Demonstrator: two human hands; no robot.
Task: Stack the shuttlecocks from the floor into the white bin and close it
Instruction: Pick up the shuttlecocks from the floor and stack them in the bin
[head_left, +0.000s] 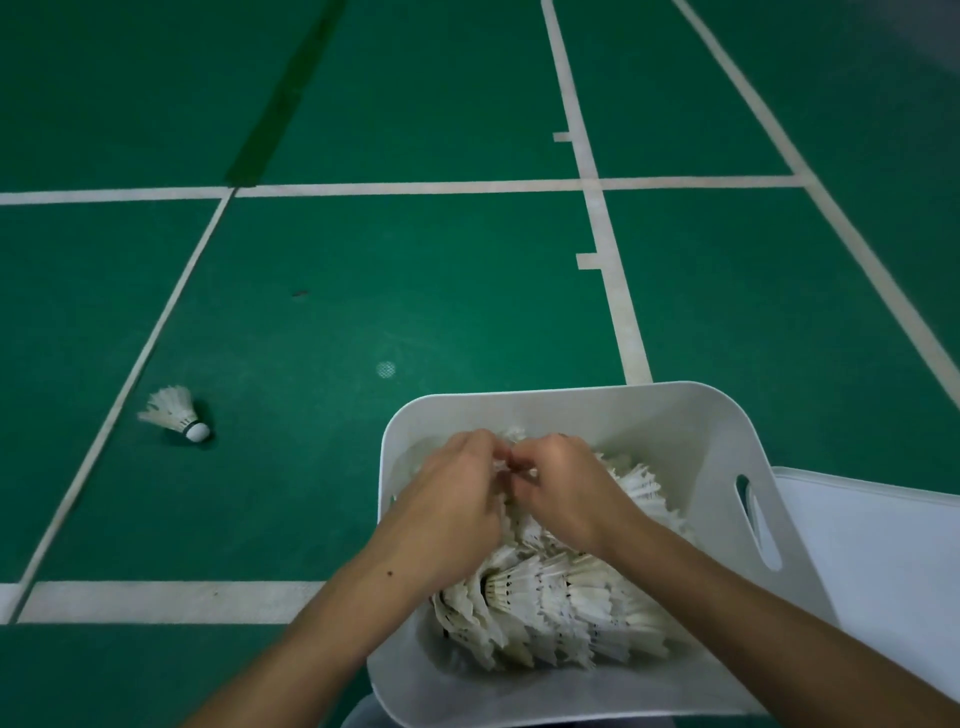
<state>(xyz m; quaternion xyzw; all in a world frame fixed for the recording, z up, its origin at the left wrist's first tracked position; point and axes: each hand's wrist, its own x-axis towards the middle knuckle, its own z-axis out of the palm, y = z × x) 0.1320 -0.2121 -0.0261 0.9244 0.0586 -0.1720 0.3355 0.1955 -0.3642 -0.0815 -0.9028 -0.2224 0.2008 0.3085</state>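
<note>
The white bin (649, 410) stands on the green court floor at the lower right, holding rows of stacked white feather shuttlecocks (561, 608). Both hands are inside it over the far part of the pile. My left hand (457, 499) and my right hand (566, 488) meet fingertip to fingertip and pinch a shuttlecock (511, 441), which they mostly hide. One loose shuttlecock (174, 415) lies on its side on the floor to the left, cork pointing right. The bin's white lid (883, 561) lies flat to the right of the bin.
White court lines (618, 291) cross the green floor. A small pale spot (385, 369) marks the floor just beyond the bin. Open floor stretches ahead and to the left.
</note>
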